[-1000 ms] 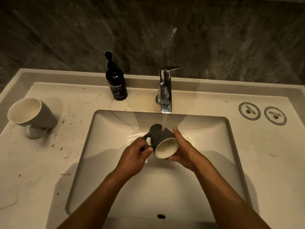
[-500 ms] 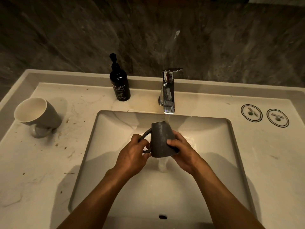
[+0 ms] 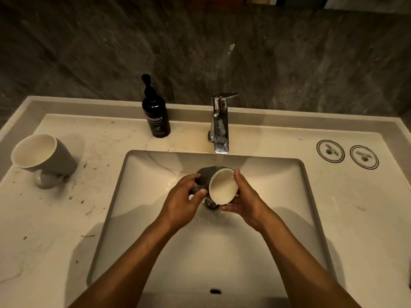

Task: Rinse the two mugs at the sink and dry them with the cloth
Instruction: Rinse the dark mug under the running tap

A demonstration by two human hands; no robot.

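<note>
A grey mug (image 3: 221, 187) with a pale inside is held tilted over the sink basin (image 3: 155, 218), its mouth turned toward me, under the running tap (image 3: 220, 127). My left hand (image 3: 182, 201) grips its handle. My right hand (image 3: 246, 198) cups the mug's rim and side, thumb on top. Water falls from the tap onto the mug's back. A second grey mug (image 3: 44, 158) lies tipped on its side on the counter at the far left, mouth facing me. No cloth is in view.
A black hand wash pump bottle (image 3: 155, 116) stands on the counter left of the tap. Two round printed discs (image 3: 330, 151) lie on the counter at the right. The left counter (image 3: 55, 218) is speckled with dirt. The drain (image 3: 210, 203) sits below the mug.
The mug was upside down with its base up half a second ago; now it is tipped so its open mouth faces me. Both hands kept hold of it.
</note>
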